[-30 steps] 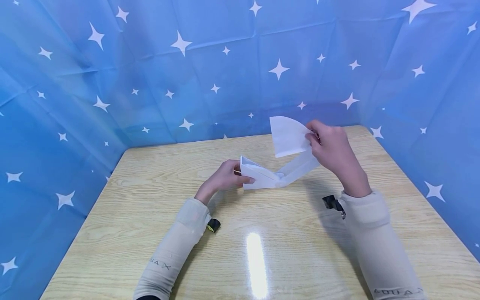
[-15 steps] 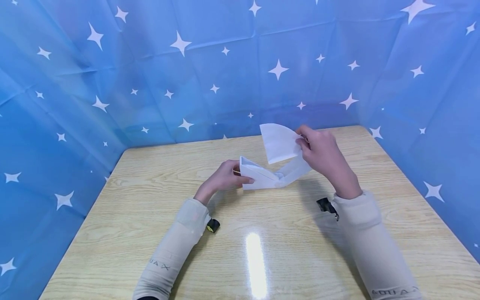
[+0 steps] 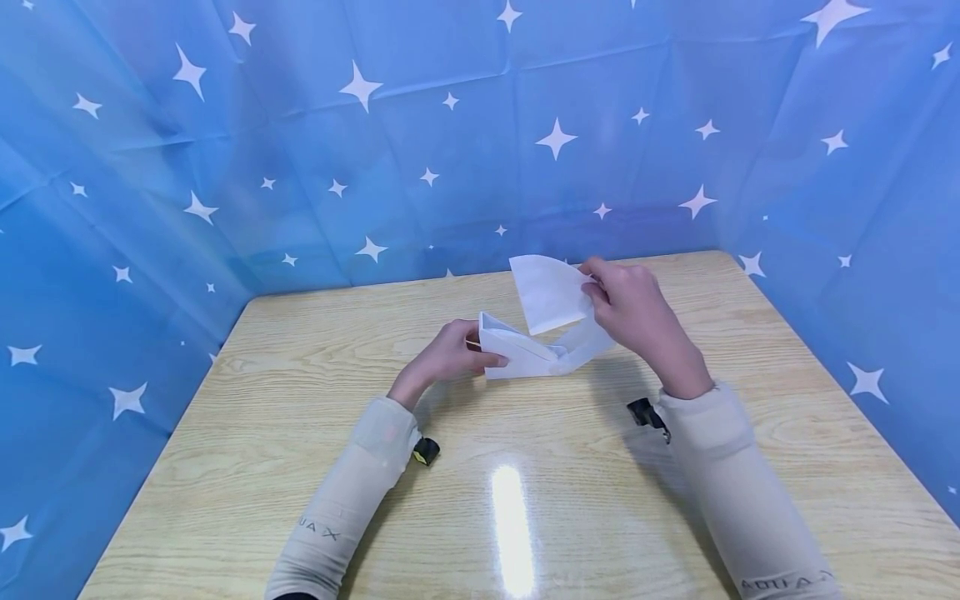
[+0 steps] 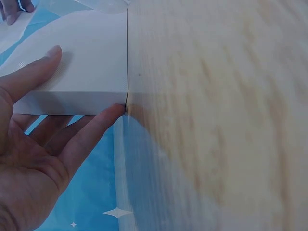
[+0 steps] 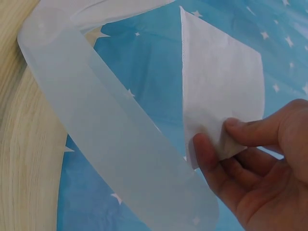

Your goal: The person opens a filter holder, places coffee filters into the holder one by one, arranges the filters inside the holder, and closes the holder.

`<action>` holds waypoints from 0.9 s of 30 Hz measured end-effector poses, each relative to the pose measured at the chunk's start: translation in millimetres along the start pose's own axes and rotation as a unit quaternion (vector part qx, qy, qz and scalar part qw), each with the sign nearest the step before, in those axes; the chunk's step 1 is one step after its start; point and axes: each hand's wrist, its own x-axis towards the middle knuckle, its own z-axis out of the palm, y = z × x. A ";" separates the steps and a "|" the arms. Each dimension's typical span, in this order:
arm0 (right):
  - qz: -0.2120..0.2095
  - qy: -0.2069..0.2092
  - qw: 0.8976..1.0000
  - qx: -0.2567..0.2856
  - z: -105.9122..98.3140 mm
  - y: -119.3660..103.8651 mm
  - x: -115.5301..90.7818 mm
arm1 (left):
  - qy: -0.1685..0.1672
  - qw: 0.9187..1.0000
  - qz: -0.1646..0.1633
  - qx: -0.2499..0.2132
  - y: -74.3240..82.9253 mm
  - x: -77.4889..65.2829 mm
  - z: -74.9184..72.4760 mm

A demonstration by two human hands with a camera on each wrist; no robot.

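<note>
My left hand (image 3: 450,352) holds the left end of a white wedge-shaped box (image 3: 517,353) that rests on the table. In the left wrist view the thumb lies on the broad face of the white box (image 4: 91,53), and the fingers reach below its edge. From the box's right end a translucent strip (image 5: 106,115) slopes up toward my right hand (image 3: 633,307). That hand pinches a thin white sheet (image 5: 219,77) by a corner between thumb and fingers, above the strip. Whether the sheet is paper or cloth I cannot tell.
A light wood-grain table (image 3: 315,450) spreads under both arms, with a bright glare streak near its front. Blue curtains (image 3: 450,142) with white stars stand at the back and both sides. A small black device (image 3: 647,414) hangs at the right wrist, another (image 3: 426,451) at the left.
My right hand has moved left and slightly down, carrying the white sheet closer to the box. The translucent strip's far end has shifted left too. My left hand and the box stay in place.
</note>
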 end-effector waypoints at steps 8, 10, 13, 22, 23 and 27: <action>0.003 -0.014 1.000 0.000 5.7 0.5 -0.8 | 0.000 1.000 -0.002 -0.004 0.6 -1.1 0.9; 0.002 -0.017 1.000 0.001 7.2 0.2 -1.0 | 0.000 1.000 -0.002 -0.006 0.7 -1.4 1.2; -0.002 -0.017 1.000 0.000 9.1 -0.5 -1.1 | -0.001 1.000 -0.003 -0.007 0.2 -1.7 1.7; -0.011 -0.012 1.000 -0.003 10.8 -2.3 -0.7 | 0.001 1.000 -0.007 -0.004 0.3 -1.0 1.4; -0.012 -0.010 1.000 -0.003 10.6 -2.4 -0.6 | 0.001 1.000 -0.006 -0.002 0.5 -1.0 1.1; -0.012 -0.001 1.000 -0.004 8.9 -2.0 -0.1 | 0.002 1.000 -0.002 0.000 0.8 -0.9 0.9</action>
